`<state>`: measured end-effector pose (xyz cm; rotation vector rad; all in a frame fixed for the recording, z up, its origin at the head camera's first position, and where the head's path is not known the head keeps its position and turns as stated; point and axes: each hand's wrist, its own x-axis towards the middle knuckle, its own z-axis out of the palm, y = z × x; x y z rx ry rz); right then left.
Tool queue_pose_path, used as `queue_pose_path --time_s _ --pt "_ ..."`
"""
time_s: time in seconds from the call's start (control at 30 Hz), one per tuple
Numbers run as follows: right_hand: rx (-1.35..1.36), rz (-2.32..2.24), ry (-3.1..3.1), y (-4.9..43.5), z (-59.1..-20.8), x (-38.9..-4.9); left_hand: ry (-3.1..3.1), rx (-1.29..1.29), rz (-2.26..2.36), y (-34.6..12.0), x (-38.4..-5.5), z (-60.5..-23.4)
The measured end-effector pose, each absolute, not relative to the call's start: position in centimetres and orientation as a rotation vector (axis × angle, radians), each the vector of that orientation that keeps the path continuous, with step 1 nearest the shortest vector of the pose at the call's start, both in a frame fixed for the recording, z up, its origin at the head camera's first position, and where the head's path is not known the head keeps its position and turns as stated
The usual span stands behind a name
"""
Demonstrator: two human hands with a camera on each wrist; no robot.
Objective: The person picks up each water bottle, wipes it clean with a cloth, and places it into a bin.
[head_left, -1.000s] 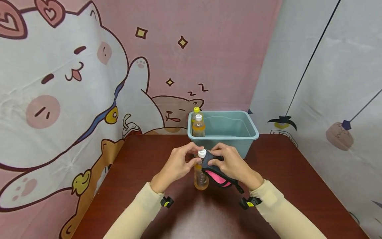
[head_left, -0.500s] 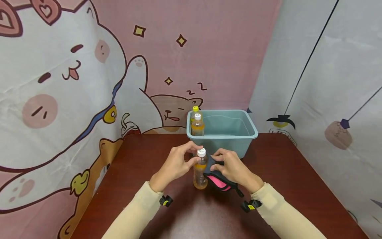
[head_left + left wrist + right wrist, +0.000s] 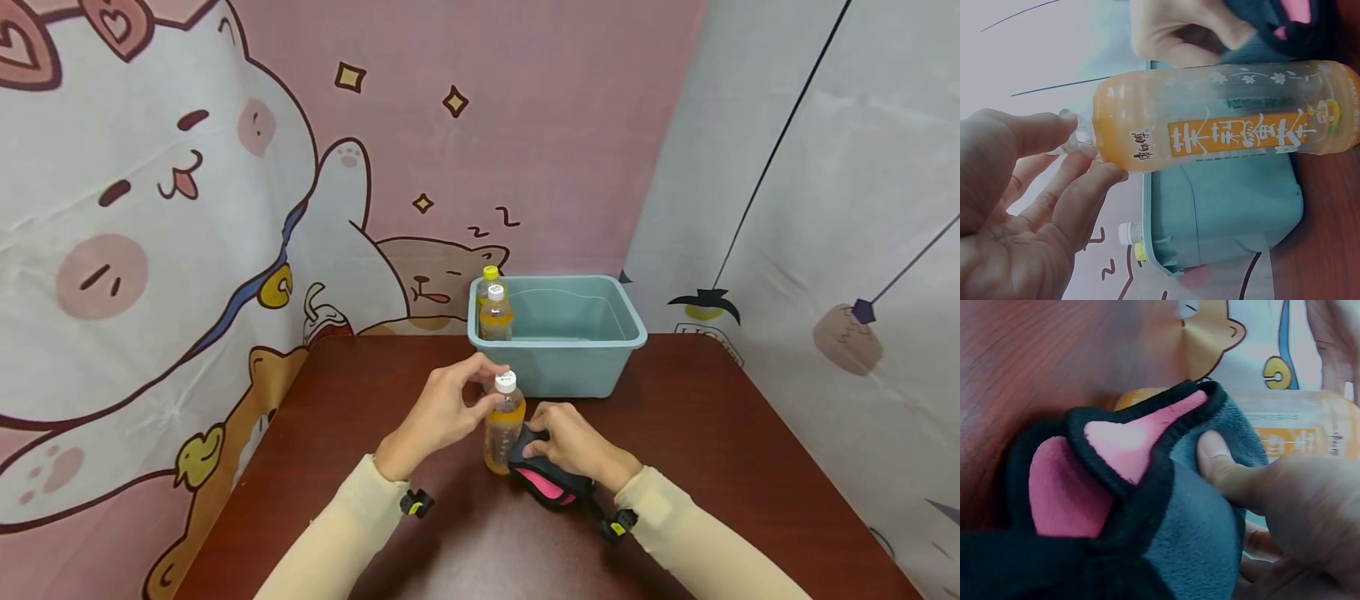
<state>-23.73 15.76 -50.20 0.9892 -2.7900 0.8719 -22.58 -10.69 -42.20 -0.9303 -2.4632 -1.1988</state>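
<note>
A clear bottle [image 3: 499,442] with an orange label and white cap stands upright on the table. My left hand [image 3: 444,407] pinches its neck just below the cap; in the left wrist view, thumb and fingers lie around the neck of the bottle [image 3: 1210,119]. My right hand [image 3: 576,446] grips a folded grey-and-pink cloth [image 3: 546,483] with black edging beside the bottle's lower right side. The right wrist view shows the thumb pressed on the grey face of the cloth [image 3: 1204,512], with the bottle partly hidden behind it.
A blue-green plastic tub [image 3: 570,371] stands behind the bottle. At its left end are a white-capped orange-label bottle [image 3: 497,321] and a yellow-capped bottle [image 3: 491,273]. The dark red table [image 3: 375,367] meets a cartoon-printed backdrop [image 3: 570,150].
My right hand has moved down with the cloth, from near the cap to the bottle's lower side. My left hand has kept its hold on the neck.
</note>
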Motion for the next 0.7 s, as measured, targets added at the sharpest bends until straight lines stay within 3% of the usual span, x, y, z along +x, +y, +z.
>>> queue_pose_path --time_s 0.7 --pt "0.997 0.955 -2.867 16.0 -51.8 -24.3 -2.447 -0.969 -1.191 -10.5 -23.0 -42.2"
